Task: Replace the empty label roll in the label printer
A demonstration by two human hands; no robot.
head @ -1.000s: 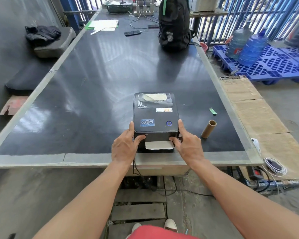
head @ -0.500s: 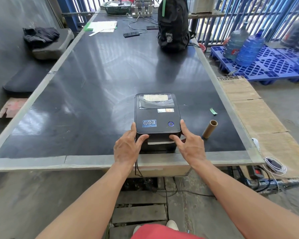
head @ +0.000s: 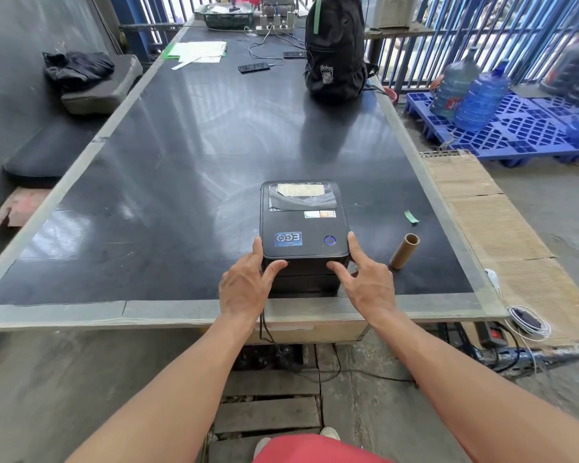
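Note:
The black label printer (head: 303,225) sits near the table's front edge with its lid down and a blue ring light lit on top. Through its top window a white label roll shows. My left hand (head: 246,285) holds the printer's front left corner, thumb on the front face and forefinger along the side. My right hand (head: 365,282) holds the front right corner the same way. No label paper shows at the front slot. An empty brown cardboard core (head: 404,250) lies on the table just right of the printer.
A big black table (head: 181,155) carries a black backpack (head: 336,48), a phone (head: 254,67), papers (head: 198,51) and a green basket (head: 228,15) at the far end. A green tape scrap (head: 411,217) lies right of the printer. Blue water bottles (head: 472,95) stand on a pallet.
The white label strip that stuck out of the front slot is no longer visible. Both hands stayed at the printer's front corners, and the printer sits slightly farther from the edge.

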